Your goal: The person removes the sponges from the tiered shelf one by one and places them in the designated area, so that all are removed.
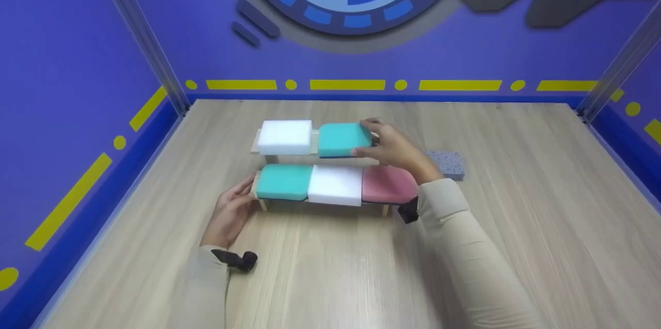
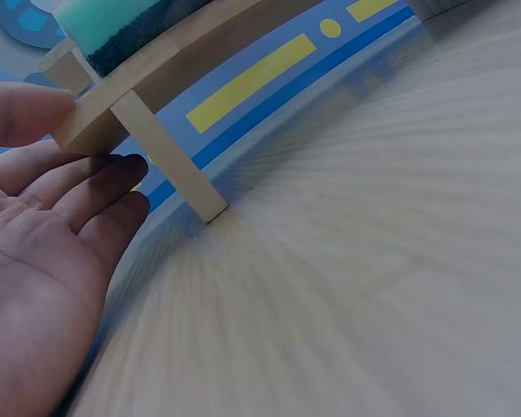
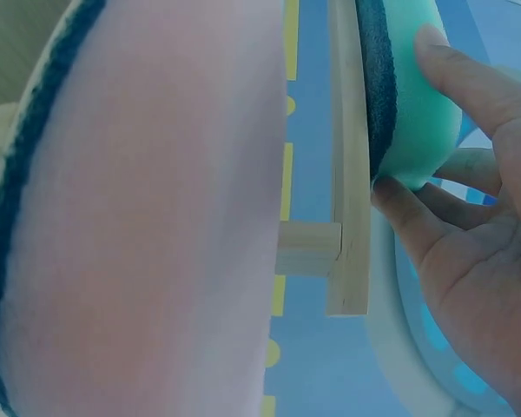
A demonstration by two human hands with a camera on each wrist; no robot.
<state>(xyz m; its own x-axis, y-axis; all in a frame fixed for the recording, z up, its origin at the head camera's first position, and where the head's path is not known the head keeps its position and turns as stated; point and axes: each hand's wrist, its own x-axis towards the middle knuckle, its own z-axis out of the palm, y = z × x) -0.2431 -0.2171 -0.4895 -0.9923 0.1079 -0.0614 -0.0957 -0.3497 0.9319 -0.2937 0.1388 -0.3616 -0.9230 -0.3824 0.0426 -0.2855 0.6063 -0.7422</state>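
Observation:
My right hand (image 1: 390,148) holds a green sponge (image 1: 344,139) with a dark scouring layer underneath, at the right part of a wooden rack's back board (image 1: 314,144). In the right wrist view, thumb and fingers are around that sponge (image 3: 425,104), which lies against the board. My left hand (image 1: 227,218) grips the left end of the front board (image 2: 156,74), fingers under it. A white block sponge (image 1: 285,136) sits left on the back board. Along the front board lie another green sponge (image 1: 284,182), a white block (image 1: 335,184) and a pink sponge (image 1: 388,184).
A grey speckled block (image 1: 446,165) lies on the wood-grain table (image 1: 330,277), right of the rack and partly behind my right forearm. Blue walls (image 1: 155,60) with yellow marks enclose the table at the back and sides.

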